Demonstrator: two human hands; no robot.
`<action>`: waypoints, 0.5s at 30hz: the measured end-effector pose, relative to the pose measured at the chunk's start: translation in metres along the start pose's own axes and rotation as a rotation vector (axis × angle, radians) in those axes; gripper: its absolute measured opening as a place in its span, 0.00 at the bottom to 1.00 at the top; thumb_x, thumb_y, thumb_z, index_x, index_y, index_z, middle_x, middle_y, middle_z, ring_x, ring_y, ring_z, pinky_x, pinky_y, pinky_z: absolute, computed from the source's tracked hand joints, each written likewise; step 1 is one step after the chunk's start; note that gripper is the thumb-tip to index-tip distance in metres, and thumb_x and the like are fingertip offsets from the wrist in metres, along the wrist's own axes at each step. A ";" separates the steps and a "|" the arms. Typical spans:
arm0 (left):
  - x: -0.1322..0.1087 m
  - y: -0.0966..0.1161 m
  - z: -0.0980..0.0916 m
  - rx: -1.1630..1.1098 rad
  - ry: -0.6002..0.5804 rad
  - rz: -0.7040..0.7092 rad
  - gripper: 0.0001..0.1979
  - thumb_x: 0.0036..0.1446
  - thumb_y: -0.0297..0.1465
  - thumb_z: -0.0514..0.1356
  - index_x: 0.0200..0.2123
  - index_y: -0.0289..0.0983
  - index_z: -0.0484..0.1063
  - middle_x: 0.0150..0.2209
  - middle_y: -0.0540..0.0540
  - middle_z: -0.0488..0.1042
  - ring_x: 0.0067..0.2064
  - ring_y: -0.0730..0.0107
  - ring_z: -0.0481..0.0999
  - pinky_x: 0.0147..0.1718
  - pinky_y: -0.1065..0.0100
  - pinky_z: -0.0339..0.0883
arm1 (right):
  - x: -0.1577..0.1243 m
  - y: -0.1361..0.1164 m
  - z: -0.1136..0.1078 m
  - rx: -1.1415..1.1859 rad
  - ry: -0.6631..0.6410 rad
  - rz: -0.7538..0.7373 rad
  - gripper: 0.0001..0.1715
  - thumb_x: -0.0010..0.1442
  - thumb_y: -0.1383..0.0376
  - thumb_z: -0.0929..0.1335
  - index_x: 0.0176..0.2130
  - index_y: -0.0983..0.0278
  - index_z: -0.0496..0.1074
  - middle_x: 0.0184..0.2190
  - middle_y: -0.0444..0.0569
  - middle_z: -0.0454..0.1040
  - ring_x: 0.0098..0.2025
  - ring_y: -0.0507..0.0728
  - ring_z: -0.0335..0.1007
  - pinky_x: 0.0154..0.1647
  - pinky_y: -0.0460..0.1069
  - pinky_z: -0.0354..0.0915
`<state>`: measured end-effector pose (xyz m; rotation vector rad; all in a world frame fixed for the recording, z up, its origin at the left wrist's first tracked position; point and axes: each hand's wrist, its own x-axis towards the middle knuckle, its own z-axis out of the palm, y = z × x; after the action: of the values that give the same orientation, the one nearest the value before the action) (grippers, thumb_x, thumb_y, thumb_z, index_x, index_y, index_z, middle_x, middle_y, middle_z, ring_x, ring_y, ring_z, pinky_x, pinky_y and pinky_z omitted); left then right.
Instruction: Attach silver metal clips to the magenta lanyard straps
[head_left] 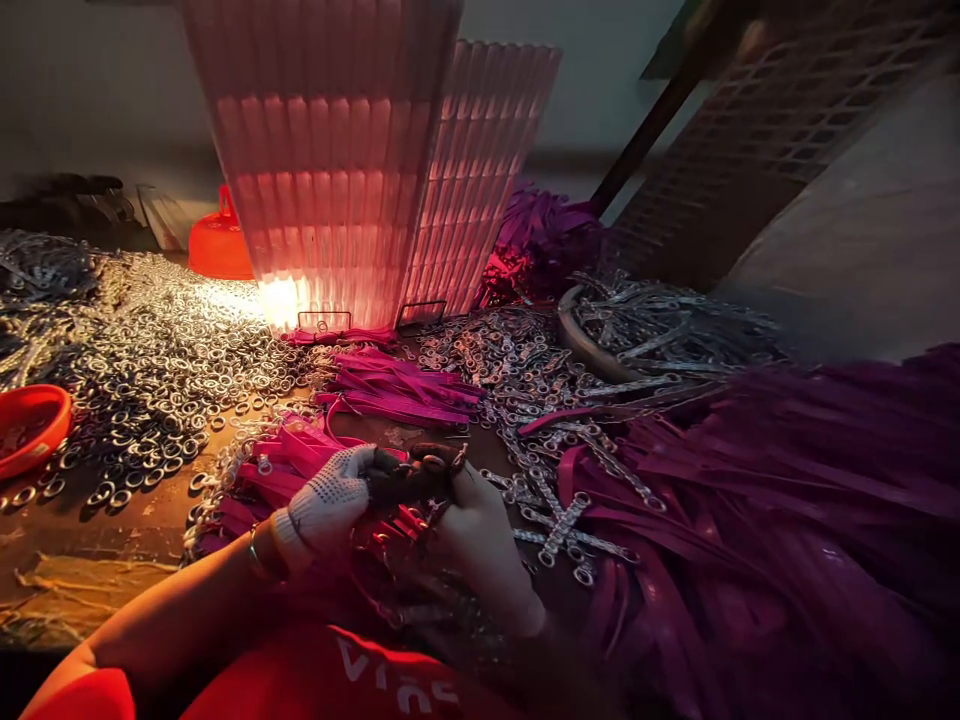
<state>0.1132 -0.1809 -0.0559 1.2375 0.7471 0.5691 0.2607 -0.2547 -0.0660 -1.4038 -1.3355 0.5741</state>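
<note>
My left hand [330, 500] wears a white dotted glove and is closed on a dark tool [409, 472] that looks like pliers. My right hand [480, 540] is closed beside it, fingers pinching something small at the tool's tip; I cannot make out what. Both hands work low at the centre, just above a bundle of pink straps [281, 465] with metal rings on them. More pink straps [397, 390] lie just beyond the hands.
A large heap of metal rings [150, 340] covers the left of the table. Metal clip strips [570, 520] lie right of my hands, purple straps [787, 500] further right. An orange bowl [26, 425] sits far left. Tall ribbed plastic stacks [330, 150] stand behind.
</note>
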 end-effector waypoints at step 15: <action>0.003 0.008 -0.006 0.142 -0.048 0.010 0.06 0.52 0.31 0.59 0.30 0.33 0.69 0.28 0.48 0.69 0.27 0.76 0.65 0.24 0.75 0.59 | 0.004 -0.015 -0.019 -0.827 -0.261 -0.333 0.07 0.51 0.65 0.65 0.30 0.66 0.72 0.30 0.53 0.71 0.30 0.57 0.63 0.31 0.50 0.54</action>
<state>0.1105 -0.1728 -0.0500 1.3824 0.7518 0.4991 0.2723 -0.2613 -0.0449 -1.7190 -2.1083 -0.0546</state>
